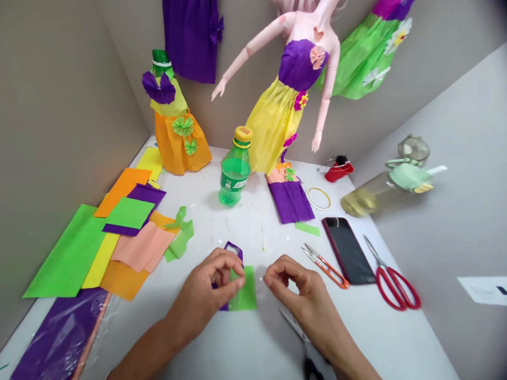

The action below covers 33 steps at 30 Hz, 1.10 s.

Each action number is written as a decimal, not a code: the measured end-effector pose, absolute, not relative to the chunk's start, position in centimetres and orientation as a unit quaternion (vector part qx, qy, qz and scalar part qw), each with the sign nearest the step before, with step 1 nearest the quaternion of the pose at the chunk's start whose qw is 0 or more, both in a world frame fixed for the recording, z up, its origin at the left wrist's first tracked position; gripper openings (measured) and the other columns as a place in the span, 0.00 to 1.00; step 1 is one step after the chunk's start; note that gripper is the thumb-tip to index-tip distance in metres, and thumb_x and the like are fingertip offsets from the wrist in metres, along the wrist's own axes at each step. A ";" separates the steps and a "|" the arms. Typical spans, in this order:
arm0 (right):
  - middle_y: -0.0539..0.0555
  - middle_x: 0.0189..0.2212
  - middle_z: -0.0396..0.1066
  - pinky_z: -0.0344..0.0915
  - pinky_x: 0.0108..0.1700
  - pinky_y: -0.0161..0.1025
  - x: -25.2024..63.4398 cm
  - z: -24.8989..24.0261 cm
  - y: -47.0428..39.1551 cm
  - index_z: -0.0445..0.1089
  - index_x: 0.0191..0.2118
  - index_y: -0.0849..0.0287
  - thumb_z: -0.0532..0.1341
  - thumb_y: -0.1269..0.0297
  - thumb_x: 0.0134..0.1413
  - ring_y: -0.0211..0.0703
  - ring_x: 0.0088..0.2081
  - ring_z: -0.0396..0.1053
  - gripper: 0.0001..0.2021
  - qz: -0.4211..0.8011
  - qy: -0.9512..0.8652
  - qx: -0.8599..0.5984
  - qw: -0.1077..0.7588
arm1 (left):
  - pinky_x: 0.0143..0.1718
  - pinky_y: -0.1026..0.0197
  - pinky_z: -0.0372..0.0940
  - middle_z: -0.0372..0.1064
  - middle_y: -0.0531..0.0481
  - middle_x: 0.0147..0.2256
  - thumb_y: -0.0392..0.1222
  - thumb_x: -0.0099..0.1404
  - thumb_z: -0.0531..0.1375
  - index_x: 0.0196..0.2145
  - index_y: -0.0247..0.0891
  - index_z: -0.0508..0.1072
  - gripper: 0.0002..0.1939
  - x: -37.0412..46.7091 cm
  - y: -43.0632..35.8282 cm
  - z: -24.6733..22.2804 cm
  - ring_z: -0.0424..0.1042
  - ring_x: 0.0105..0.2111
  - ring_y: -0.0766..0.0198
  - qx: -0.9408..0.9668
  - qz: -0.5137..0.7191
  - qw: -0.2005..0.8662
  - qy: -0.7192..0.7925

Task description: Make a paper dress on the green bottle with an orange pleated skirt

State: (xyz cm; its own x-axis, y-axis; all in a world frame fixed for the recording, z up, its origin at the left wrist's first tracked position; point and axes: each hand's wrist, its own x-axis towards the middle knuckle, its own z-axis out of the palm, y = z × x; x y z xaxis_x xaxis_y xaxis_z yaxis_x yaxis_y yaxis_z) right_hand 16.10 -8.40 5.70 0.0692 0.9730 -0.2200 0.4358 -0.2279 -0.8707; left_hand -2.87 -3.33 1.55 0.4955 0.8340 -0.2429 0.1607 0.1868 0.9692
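Note:
My left hand [211,287] is closed in a pinch, thumb and forefinger together, over the left part of a small green paper square [248,291]. Behind that hand a purple paper piece [235,248] partly shows. A short gap away, my right hand [293,280] also pinches. A tiny pale speck shows at its fingertips, too small to name. Whether a thread runs between the hands I cannot tell. Under my right wrist lie black-handled scissors [312,372], partly hidden by it.
Coloured paper sheets [67,248] lie on the left. A green bottle [235,174], a doll [302,64] and a dressed bottle [182,137] stand behind. To the right are orange thread snips [330,270], a phone [349,250], red-handled scissors [396,287] and a tumbler [365,199].

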 end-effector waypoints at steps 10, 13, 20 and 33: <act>0.49 0.28 0.66 0.57 0.34 0.35 14.6 2.6 -6.2 0.71 0.29 0.58 0.59 0.71 0.57 0.38 0.31 0.62 0.07 0.403 -0.570 -0.664 0.267 | 0.40 0.61 0.61 0.65 0.51 0.41 0.34 0.61 0.58 0.30 0.41 0.69 0.04 -3.9 -2.6 0.7 0.64 0.35 0.64 0.642 0.341 0.448 0.520; 0.49 0.28 0.65 0.57 0.33 0.35 14.5 1.5 -6.1 0.70 0.28 0.58 0.59 0.73 0.57 0.38 0.30 0.62 0.07 0.394 -0.579 -0.666 0.257 | 0.46 0.56 0.59 0.66 0.51 0.40 0.32 0.61 0.58 0.30 0.41 0.70 0.06 -3.5 -2.7 0.4 0.65 0.43 0.59 0.698 0.335 0.390 0.499; 0.48 0.27 0.64 0.57 0.31 0.35 14.5 0.6 -6.0 0.68 0.28 0.58 0.58 0.73 0.57 0.38 0.29 0.61 0.07 0.386 -0.582 -0.669 0.254 | 0.44 0.53 0.59 0.68 0.51 0.38 0.30 0.61 0.58 0.28 0.41 0.70 0.07 -3.1 -2.8 0.1 0.65 0.41 0.57 0.745 0.288 0.351 0.489; 0.49 0.28 0.65 0.58 0.33 0.35 14.5 0.0 -6.0 0.66 0.28 0.57 0.57 0.73 0.57 0.39 0.31 0.63 0.08 0.354 -0.603 -0.679 0.226 | 0.41 0.52 0.56 0.71 0.48 0.42 0.29 0.66 0.56 0.38 0.41 0.75 0.10 -2.7 -3.5 -1.1 0.65 0.41 0.56 0.836 0.272 0.236 0.414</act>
State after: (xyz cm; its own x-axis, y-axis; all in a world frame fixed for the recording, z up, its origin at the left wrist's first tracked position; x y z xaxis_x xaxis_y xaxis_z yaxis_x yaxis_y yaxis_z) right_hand 14.46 -6.01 -0.02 0.0232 0.9778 -0.2080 0.6588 -0.1715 -0.7325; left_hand -2.67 -3.51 -1.12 0.5104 0.8198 0.2595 0.5638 -0.5469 0.6189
